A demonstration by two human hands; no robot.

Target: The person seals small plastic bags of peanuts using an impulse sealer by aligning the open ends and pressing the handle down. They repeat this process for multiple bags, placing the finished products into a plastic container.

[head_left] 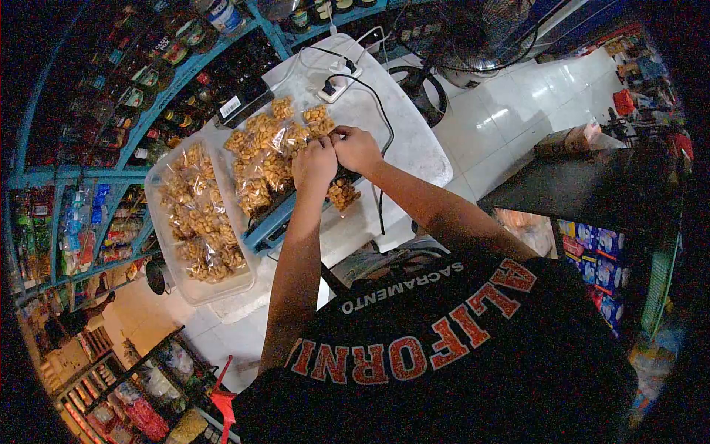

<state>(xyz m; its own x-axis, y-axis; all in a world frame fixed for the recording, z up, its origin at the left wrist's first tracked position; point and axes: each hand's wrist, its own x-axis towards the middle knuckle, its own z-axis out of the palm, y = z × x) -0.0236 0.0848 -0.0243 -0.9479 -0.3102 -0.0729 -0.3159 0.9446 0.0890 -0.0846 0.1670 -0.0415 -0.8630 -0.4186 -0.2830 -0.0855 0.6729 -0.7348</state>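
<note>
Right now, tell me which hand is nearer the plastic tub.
Left. The left hand is apart from the plastic tub, to its right; the right hand is farther right, beyond the left.

Snack bags [262, 152]: clear, thin plastic film, glossy and creased, with sharp highlights; the pieces inside look rough and lumpy. Tub [235, 284]: translucent plastic, smooth, with a soft sheen. Table [414, 144]: white, smooth top, plastic in appearance, low sheen. Power strip [339, 87]: white plastic, smooth casing. Floor [503, 111]: smooth, glossy tiles reflecting bright light. Shirt [458, 392]: black cloth, matt; its red lettering [407, 361] has a mottled finish. Shelf frame [111, 176]: blue, paint-like finish; base material indistinct.
</note>
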